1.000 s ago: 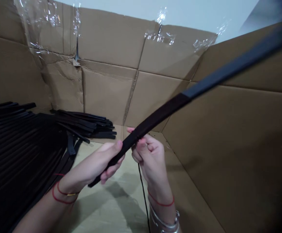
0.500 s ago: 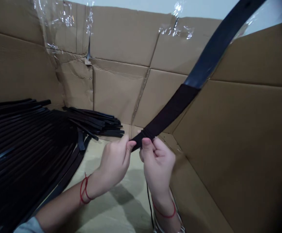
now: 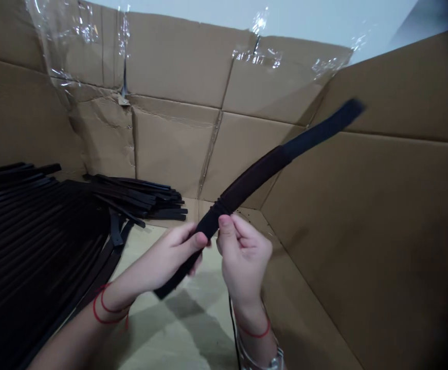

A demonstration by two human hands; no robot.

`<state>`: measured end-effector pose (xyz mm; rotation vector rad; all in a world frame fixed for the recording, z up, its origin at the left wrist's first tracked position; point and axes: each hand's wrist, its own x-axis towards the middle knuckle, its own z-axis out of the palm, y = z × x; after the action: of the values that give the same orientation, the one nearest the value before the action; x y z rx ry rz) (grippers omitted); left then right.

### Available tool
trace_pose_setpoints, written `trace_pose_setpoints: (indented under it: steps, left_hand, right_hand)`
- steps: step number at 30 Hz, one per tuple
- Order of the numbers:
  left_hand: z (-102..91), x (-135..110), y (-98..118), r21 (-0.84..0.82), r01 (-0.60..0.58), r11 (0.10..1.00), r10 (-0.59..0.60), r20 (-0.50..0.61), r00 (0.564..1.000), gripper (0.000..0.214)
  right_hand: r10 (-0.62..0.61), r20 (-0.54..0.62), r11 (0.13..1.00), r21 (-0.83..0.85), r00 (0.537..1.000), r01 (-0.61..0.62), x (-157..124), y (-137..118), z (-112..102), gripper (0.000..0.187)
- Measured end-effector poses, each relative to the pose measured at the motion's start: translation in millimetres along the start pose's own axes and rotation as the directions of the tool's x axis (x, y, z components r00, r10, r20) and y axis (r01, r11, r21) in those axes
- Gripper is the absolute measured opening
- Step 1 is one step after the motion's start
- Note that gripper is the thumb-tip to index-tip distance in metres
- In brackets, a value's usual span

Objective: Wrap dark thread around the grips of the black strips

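A long dark strap (image 3: pixel 249 180) runs slantwise from lower left to upper right, with a black fabric sleeve over its middle and lower part. Bare blue-black strip shows at its upper end, and the fabric is bunched near the hands. My left hand (image 3: pixel 177 252) is closed round the lower part, thumb on top and fingers underneath. My right hand (image 3: pixel 243 252) is curled with its thumb pressed against its index finger, pinching the strap's edge just below the bunched fabric.
Many black straps (image 3: pixel 34 246) lie in a large pile at the left, and a smaller bundle (image 3: pixel 142 198) rests behind it. Cardboard walls (image 3: pixel 173 144) with clear tape surround a pale surface (image 3: pixel 162 329). A thin black cord (image 3: pixel 232 318) hangs beside my right wrist.
My left hand has shifted down and left, now wrapped round the strap, and the sleeved lower end shows below it. The strap's upper end has swung down and its tip is in view.
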<state>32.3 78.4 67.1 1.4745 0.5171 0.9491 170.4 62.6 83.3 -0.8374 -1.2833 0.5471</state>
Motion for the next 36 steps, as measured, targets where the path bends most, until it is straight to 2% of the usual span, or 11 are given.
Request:
trace_pose_setpoints:
  steps: [2, 5, 10, 13, 15, 18, 20, 24, 28, 32, 36]
  left_hand:
    - [-0.7, 4, -3, 0.097, -0.017, 0.995, 0.035, -0.178, 0.983, 0.05]
    - [1.7, 7, -8, -0.057, 0.152, 0.987, -0.151, 0.012, 0.988, 0.061]
    - [6.4, 0, -8, 0.032, 0.023, 0.999, -0.021, -0.076, 0.997, 0.049]
    - [1.9, -3, -4, -0.136, 0.171, 0.976, -0.139, 0.219, 0.966, 0.051]
    - [-1.0, -1, -3, -0.153, 0.243, 0.958, -0.17, 0.381, 0.909, 0.057]
    - [0.1, 4, -5, 0.055, 0.021, 0.998, -0.018, -0.065, 0.998, 0.05]
    - [2.9, 3, -6, 0.158, -0.028, 0.987, 0.064, -0.227, 0.972, 0.046]
    - [6.3, -7, -3, -0.023, 0.112, 0.993, -0.106, 0.185, 0.977, 0.06]
    - [5.9, -6, -3, 0.215, -0.097, 0.972, 0.118, -0.085, 0.989, 0.042]
    - [2.1, 4, -6, 0.051, -0.028, 0.998, 0.019, 0.169, 0.985, 0.053]
    - [0.8, 6, -3, 0.197, -0.096, 0.976, 0.129, -0.161, 0.979, 0.048]
  right_hand:
    - [0.059, 0.081, 0.996, 0.063, 0.995, -0.065, 3, 4, 1, 0.039]
    - [0.155, 0.285, 0.958, 0.191, 0.946, -0.215, 5, 9, 4, 0.041]
    - [0.061, 0.034, 0.993, 0.095, 0.998, -0.064, 0, 4, 5, 0.027]
    - [0.171, 0.282, 0.967, 0.138, 0.944, -0.216, -5, -7, 0, 0.03]
    - [0.158, 0.239, 0.971, 0.137, 0.958, -0.194, -6, -11, -2, 0.038]
    - [0.086, 0.038, 0.985, 0.147, 0.996, -0.091, -4, -9, -2, 0.046]
    - [0.14, 0.196, 0.957, 0.227, 0.971, -0.183, 0, -4, -4, 0.041]
    - [0.184, 0.347, 0.929, 0.245, 0.92, -0.278, 3, -1, -8, 0.045]
    - [0.148, 0.148, 0.96, 0.215, 0.978, -0.178, 0, -5, -5, 0.04]
    - [0.112, 0.212, 0.97, 0.189, 0.971, -0.153, -1, -4, 0, 0.035]
    - [0.013, 0.089, 0.99, 0.14, 0.996, -0.026, 3, 2, -2, 0.037]
